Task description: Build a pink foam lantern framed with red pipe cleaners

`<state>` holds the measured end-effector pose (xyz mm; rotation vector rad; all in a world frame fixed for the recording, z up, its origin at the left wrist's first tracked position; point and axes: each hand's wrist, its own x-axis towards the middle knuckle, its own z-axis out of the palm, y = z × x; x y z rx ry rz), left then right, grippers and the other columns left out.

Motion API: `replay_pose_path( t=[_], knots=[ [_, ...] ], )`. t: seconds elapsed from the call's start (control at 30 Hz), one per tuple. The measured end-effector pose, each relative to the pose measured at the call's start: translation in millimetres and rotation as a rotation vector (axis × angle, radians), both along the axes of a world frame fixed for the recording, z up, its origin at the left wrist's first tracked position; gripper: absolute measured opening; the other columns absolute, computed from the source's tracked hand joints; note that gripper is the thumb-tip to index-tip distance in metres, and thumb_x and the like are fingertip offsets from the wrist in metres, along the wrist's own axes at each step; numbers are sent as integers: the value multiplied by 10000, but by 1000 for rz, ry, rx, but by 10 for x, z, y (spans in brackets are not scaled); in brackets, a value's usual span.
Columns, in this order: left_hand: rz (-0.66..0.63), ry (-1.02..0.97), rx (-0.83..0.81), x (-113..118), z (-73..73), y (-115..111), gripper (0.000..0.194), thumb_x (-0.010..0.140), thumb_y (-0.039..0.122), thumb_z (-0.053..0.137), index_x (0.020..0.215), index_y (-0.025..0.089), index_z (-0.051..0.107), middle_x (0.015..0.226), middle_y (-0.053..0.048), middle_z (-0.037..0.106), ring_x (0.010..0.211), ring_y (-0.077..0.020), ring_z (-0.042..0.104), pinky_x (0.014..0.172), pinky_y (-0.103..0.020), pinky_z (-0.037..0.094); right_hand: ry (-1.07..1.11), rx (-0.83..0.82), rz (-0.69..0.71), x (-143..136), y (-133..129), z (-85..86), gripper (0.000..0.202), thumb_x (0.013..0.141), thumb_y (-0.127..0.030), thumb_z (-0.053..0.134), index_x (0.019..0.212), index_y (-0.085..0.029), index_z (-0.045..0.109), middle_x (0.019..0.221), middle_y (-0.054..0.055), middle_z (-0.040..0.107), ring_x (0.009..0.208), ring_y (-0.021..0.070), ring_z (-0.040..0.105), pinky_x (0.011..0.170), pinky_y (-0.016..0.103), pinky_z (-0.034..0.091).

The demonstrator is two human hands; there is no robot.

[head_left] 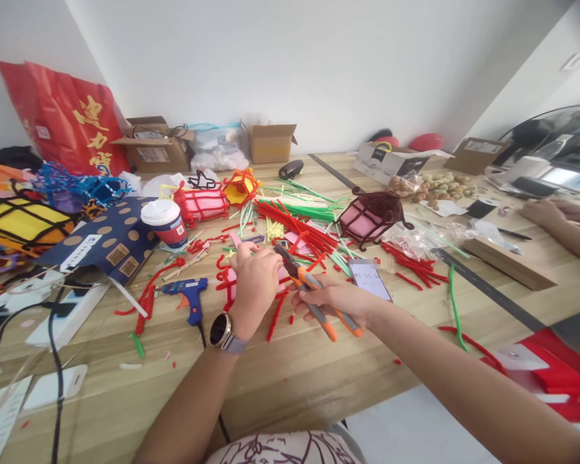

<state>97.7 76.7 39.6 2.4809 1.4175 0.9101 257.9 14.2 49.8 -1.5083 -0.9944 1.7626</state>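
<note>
My right hand (336, 299) is wrapped round the orange and grey handles of a pair of pliers (314, 280), whose dark jaws point up and left. The jaws reach the fingertips of my left hand (256, 274), which has a watch on its wrist. The left fingers are pinched together, and what they hold is hidden. Just under the left hand lies a red pipe-cleaner lantern (228, 287) with pink panels, partly covered. A blue glue gun (191, 296) rests to the left. Behind the hands is a pile of red pipe cleaners (304, 225).
Finished-looking lanterns stand around, one brown and pink (367, 216), one yellow and black (24, 219). A lidded paper cup (165, 222) stands left. A phone (371, 280) lies beside the right hand. Another person's forearm (565, 229) rests at the right. Cardboard boxes (270, 143) line the wall.
</note>
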Motion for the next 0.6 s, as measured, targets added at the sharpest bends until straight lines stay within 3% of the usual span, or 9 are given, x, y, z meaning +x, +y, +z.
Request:
replay_pose_path(
  t=[0.2, 0.37, 0.47, 0.6],
  knots=[
    [-2, 10, 14, 2, -13, 1, 279, 908, 225, 541, 666, 240, 680, 829, -29, 729, 1020, -328, 467, 839, -489, 321, -281, 58, 59, -5, -3, 49, 102, 819, -194, 655, 761, -193, 571, 812, 27, 639, 810, 154, 648, 612, 210, 539],
    [-32, 8, 80, -9, -83, 21, 232, 895, 205, 536, 722, 244, 685, 869, -26, 729, 1016, -321, 469, 821, -488, 316, -464, 109, 139, -47, -11, 56, 134, 901, -232, 538, 772, -205, 514, 643, -6, 591, 580, 127, 577, 509, 215, 446],
    [-22, -2, 78, 10, -102, 10, 243, 890, 189, 538, 700, 242, 679, 855, -26, 730, 1018, -318, 471, 823, -485, 316, -631, 223, 140, -41, 7, -1, 163, 869, -207, 575, 728, -213, 493, 571, -40, 496, 537, 125, 483, 533, 236, 362],
    [38, -28, 74, 46, -104, -8, 277, 890, 168, 525, 662, 233, 668, 861, -42, 731, 1041, -318, 475, 845, -486, 328, -696, 354, 12, -37, 53, -128, 209, 801, -122, 618, 744, -219, 442, 697, -13, 484, 672, 150, 463, 608, 259, 300]
  ],
)
